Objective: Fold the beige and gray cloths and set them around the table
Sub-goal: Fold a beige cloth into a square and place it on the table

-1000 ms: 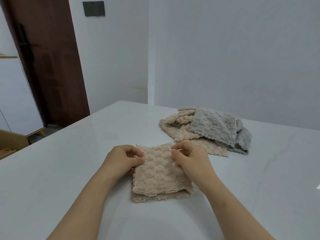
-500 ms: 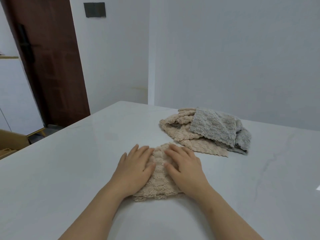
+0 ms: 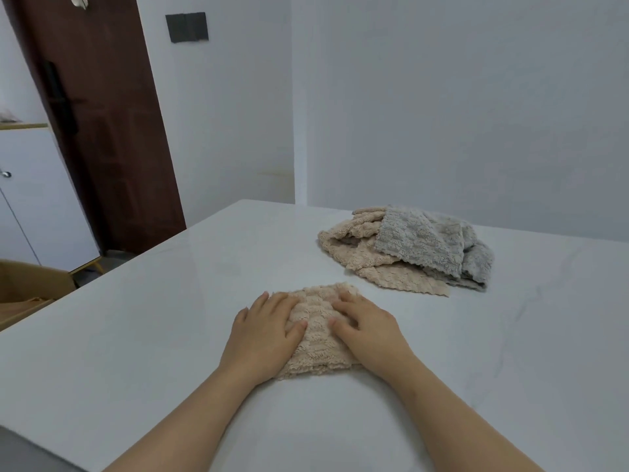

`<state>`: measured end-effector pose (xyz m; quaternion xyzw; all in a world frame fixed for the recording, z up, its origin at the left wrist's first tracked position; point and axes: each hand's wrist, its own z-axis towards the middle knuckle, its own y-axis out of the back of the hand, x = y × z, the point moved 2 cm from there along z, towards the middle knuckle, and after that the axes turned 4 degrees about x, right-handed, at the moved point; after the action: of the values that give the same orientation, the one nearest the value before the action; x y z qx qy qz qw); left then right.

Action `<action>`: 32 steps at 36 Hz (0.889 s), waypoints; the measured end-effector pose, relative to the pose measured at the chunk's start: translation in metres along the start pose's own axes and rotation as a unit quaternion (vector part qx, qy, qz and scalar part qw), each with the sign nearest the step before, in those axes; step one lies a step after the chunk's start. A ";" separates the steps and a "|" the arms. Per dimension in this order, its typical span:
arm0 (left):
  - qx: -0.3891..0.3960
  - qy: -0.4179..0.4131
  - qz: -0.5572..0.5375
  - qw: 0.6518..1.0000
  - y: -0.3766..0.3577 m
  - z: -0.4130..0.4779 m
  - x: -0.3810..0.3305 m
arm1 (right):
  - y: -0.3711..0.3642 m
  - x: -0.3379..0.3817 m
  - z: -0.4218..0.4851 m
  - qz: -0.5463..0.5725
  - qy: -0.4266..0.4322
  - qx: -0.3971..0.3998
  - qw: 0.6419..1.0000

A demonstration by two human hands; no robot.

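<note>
In the head view, a folded beige cloth (image 3: 318,330) is seen lying on the white table (image 3: 170,318), close to the near edge. The left hand (image 3: 263,330) is laid flat on its left part, with the fingers straight and spread. The right hand (image 3: 369,330) is pressed flat on its right part, fingers also straight; nothing is gripped by either hand. Farther back and to the right, well apart, a loose pile is seen: a beige cloth (image 3: 360,257) with a gray cloth (image 3: 429,243) lying partly over it.
</note>
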<state>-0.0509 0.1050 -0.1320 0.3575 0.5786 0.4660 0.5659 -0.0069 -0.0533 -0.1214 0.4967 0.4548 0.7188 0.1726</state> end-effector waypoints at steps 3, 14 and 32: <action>-0.055 0.086 -0.011 0.995 0.006 -0.003 0.003 | 0.006 -0.002 -0.005 0.073 -0.036 -0.091 0.993; 0.007 0.185 0.003 0.983 0.014 0.004 0.006 | 0.006 -0.010 -0.002 -0.041 -0.160 -0.076 0.983; 0.124 0.316 -0.428 0.838 0.078 0.014 0.007 | 0.036 0.034 0.021 0.335 -0.254 0.130 0.898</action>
<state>-0.0464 0.1376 -0.0600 -0.0250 0.8743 0.1896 0.4462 0.0032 -0.0380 -0.0710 0.8033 0.2917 0.5180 -0.0349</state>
